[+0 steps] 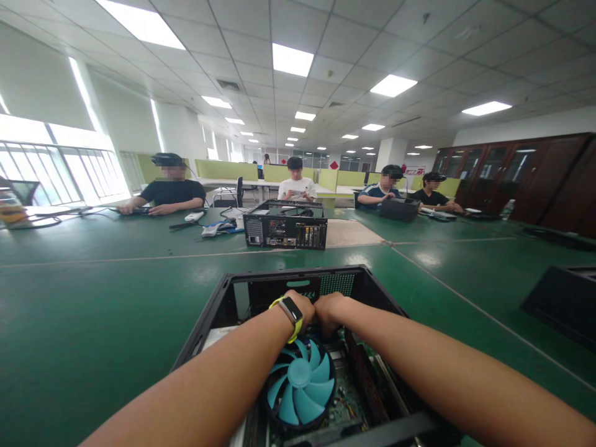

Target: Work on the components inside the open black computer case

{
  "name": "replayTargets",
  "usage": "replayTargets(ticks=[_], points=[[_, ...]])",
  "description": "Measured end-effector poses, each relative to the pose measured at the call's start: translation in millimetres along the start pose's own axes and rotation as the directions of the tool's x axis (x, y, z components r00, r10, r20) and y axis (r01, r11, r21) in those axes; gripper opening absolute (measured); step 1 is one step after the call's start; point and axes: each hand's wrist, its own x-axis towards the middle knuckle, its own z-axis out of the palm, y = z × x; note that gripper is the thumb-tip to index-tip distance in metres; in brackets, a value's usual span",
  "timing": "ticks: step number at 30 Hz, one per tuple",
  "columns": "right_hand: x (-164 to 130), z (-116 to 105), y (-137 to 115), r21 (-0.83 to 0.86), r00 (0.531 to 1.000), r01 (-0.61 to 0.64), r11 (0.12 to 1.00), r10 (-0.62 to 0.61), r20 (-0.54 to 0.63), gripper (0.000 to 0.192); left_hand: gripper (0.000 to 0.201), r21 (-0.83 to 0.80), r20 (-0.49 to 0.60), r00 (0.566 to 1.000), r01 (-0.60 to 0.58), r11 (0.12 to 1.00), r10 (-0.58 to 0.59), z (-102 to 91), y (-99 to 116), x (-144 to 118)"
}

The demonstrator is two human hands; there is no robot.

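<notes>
An open black metal computer case (223, 297) lies on its side on the green table top (84, 323), right in front of the person, with its open face up. Both hands reach deep into the case, toward its far wall. The left hand (302, 305), with a yellow-strapped smartwatch (291, 312) on the wrist, and the right hand (328, 310) sit pressed side by side, knuckles touching, both curled downward into the case. The fingers are out of sight behind the backs of the hands, so it cannot be told whether they grip anything.

Inside the case, just nearer the person than the hands, sits a round cooler fan with teal blades (300, 382), mounted on a green circuit board (344, 406).

Beyond the case, farther across the table, stands a second black computer case (285, 225) with its back panel facing this way. To the left of it lie some small white and blue items (218, 228). Four people sit along the far edge of the table, two of them to the right near another dark case (398, 208). To the right of the open case a flat black panel (565, 301) lies on the table.
</notes>
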Motion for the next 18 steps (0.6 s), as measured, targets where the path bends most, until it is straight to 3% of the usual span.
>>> replayTargets(ticks=[3, 18], points=[[-1.4, -1.5, -1.1, -0.055, 0.999, 0.002, 0.998, 0.0, 0.037, 0.073, 0.037, 0.032, 0.031, 0.999, 0.029, 0.999, -0.03, 0.1, 0.7, 0.6], [-2.7, 0.6, -3.8, -0.051, 1.0, -0.015, 0.999, 0.016, 0.019, 0.074, 0.037, 0.046, 0.114, 0.993, 0.035, 0.998, -0.04, -7.8, 3.4, -3.1]])
